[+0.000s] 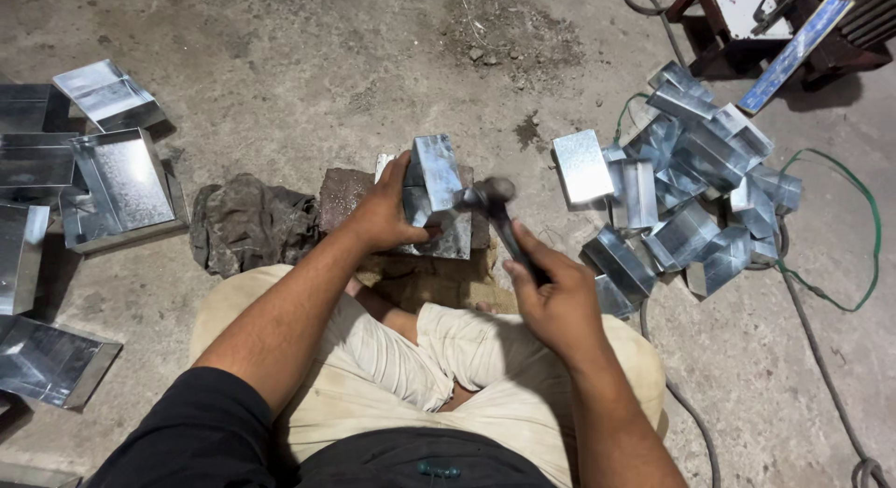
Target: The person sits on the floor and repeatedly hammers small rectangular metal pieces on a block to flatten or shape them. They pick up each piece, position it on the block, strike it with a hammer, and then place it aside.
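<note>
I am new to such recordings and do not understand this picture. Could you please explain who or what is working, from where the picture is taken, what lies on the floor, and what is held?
There is no machine here: a person sits on a grey concrete floor and works with two bare hands. The single picture comes from a camera worn on the person's head, looking down, so you see the arms and lap from above.

The left hand grips a small shiny folded sheet-metal box, which stands on a reddish stone block. The right hand holds a dark-handled hammer, its head at the box.

To the right lies a pile of similar small metal boxes, with a green wire beside it. To the left lie larger flat metal trays and a crumpled grey cloth.
</note>
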